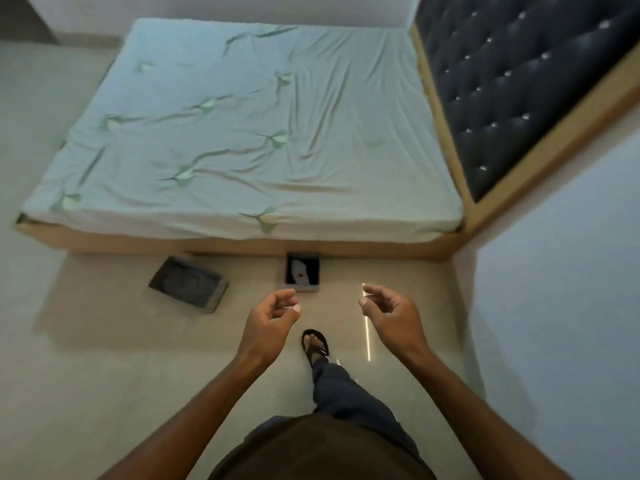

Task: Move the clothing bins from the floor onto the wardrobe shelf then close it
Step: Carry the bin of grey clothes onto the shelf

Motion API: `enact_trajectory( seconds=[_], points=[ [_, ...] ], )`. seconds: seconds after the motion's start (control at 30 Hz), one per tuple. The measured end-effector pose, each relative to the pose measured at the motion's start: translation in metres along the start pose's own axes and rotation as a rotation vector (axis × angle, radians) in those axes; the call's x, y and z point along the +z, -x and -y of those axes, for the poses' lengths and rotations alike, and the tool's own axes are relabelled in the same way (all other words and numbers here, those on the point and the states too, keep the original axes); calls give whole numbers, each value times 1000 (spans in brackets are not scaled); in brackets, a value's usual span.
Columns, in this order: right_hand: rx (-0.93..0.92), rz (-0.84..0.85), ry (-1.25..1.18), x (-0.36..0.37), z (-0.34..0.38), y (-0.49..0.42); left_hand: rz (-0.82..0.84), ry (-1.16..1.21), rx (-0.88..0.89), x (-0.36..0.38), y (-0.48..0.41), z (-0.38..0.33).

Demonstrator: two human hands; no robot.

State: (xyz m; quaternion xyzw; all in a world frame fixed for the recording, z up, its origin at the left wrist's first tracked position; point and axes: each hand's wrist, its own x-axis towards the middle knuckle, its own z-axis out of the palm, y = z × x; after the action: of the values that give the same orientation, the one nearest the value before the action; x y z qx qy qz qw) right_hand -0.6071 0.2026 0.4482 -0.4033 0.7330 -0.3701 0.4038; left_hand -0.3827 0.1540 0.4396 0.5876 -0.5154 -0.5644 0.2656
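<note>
Now the person is stepping toward two bins on the floor (104, 358) beside the bed (242, 133), both hands half-curled and holding nothing.

Straight ahead, the small bin (302, 273) is lying just beyond the left hand (273, 315), long axis pointing away; the right hand (389, 311) is hanging further off. Left of both, the wide bin (188, 284) is sitting skewed. Blur is hiding the bins' contents, and no wardrobe is showing.

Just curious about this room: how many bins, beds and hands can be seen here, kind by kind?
Bins: 2, a wide one and a small one, both on the floor by the bed.
Beds: 1.
Hands: 2, left and right, both empty.
Total: 5.
</note>
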Motion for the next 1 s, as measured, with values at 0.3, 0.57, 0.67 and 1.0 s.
enact_trajectory(
  seconds=[0.3, 0.57, 0.67, 1.0],
  points=[
    [-120, 362, 158, 132, 89, -150, -323, 124, -162, -114, -81, -1],
    [-197, 551, 253, 283, 168, -227, -554, 278, -290, -249, -126, 28],
    [-181, 573, 289, 352, 175, -244, -558, 286, -332, -304, -157, 59],
    [-35, 638, 624, 566, 112, -302, -376, 96, -563, -446, -279, 216]
  ],
)
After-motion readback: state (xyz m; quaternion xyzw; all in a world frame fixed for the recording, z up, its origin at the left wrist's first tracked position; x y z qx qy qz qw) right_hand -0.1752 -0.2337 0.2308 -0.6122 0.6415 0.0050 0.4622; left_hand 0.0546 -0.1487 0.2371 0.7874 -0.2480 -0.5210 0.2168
